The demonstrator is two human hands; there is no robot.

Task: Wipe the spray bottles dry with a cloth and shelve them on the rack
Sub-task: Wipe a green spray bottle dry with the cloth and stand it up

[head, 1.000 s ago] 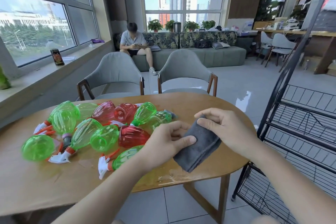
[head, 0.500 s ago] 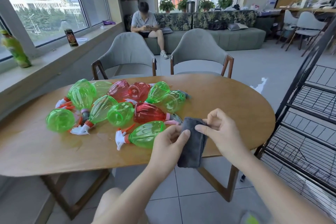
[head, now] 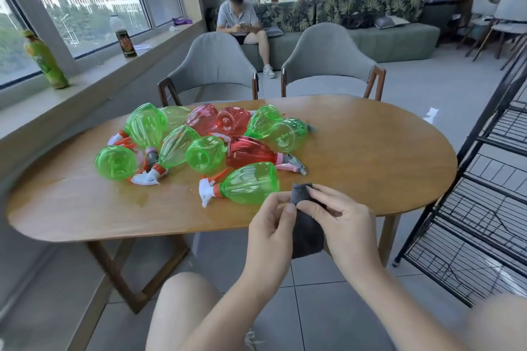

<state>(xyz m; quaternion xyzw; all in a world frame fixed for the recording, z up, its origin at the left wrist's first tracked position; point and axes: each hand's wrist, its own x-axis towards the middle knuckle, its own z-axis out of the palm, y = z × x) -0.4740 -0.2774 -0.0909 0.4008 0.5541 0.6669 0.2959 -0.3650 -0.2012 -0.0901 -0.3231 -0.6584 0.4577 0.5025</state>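
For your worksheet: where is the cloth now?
In the head view, lower centre: the cloth hangs between left hand and right hand, at the table's near edge.

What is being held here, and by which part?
A grey cloth, pinched at its upper end by both the left hand and the right hand; the rest hangs below.

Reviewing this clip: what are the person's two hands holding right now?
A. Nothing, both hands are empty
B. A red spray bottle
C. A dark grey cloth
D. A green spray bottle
C: the left hand and right hand both pinch the dark grey cloth just in front of the table edge, while the spray bottles all lie untouched on the table.
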